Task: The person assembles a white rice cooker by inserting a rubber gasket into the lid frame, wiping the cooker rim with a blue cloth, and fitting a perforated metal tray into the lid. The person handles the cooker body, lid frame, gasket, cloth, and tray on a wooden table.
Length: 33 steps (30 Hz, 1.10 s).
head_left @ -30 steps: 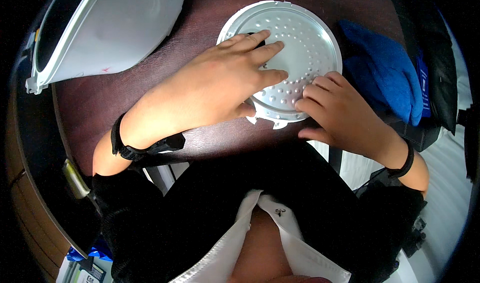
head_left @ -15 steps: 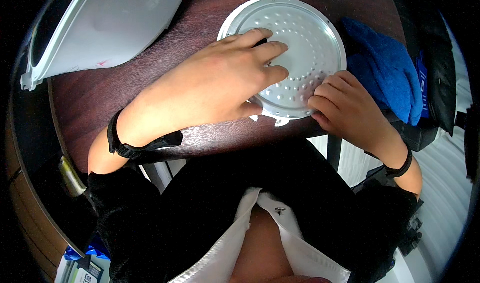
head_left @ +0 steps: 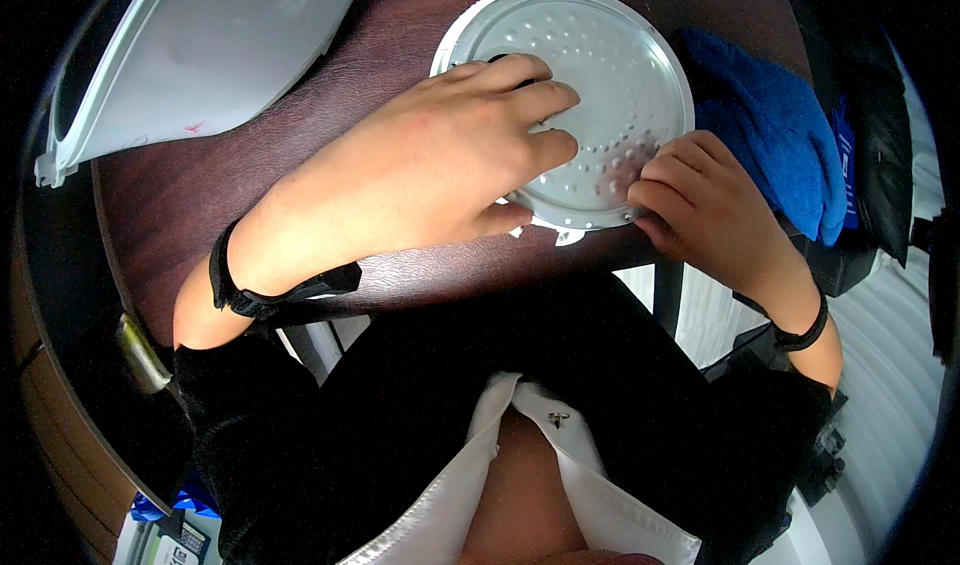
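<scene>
Now the left hand still presses flat on the round metal plate, while the right hand has slid closer, pinching its lower edge.

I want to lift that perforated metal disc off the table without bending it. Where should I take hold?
Probably the rim of the perforated metal disc, from its near edge: it lies flat and thin on the dark table, and that edge overhangs slightly, where the right hand already has a grip.

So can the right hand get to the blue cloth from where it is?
Probably yes. The right hand rests on the edge of the round metal plate, and the blue cloth lies just beside it on the table, with nothing between them.
</scene>
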{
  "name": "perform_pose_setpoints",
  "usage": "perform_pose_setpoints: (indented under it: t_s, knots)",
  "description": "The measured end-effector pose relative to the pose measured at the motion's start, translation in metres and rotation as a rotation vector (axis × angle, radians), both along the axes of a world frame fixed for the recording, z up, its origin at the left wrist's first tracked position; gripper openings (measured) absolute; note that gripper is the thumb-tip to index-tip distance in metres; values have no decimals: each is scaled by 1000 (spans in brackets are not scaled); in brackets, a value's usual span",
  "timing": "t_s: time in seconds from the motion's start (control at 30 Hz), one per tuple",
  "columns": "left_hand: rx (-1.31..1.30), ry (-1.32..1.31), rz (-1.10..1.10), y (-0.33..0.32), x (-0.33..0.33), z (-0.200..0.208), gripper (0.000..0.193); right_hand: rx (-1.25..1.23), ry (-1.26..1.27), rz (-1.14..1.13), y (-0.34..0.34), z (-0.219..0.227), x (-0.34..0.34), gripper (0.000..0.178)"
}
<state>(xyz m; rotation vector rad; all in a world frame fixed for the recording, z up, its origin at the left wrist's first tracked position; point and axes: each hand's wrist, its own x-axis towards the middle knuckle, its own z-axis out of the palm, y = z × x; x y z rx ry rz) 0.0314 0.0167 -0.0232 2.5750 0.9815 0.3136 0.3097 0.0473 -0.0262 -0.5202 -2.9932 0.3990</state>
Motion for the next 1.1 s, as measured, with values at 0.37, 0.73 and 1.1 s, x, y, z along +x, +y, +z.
perform_pose_setpoints:
  t_s: [0.37, 0.73, 1.1]
  knots:
    - [-16, -192, -59, 12, -14, 7, 40, 50, 100, -5, 17, 22, 1, 27]
    - [-9, -157, -59, 13, -16, 11, 27, 58, 89, -1, 12, 16, -1, 26]
    - [-35, -37, -1, 6, -12, 4, 24, 98, -5, 25, 3, -4, -10, 28]
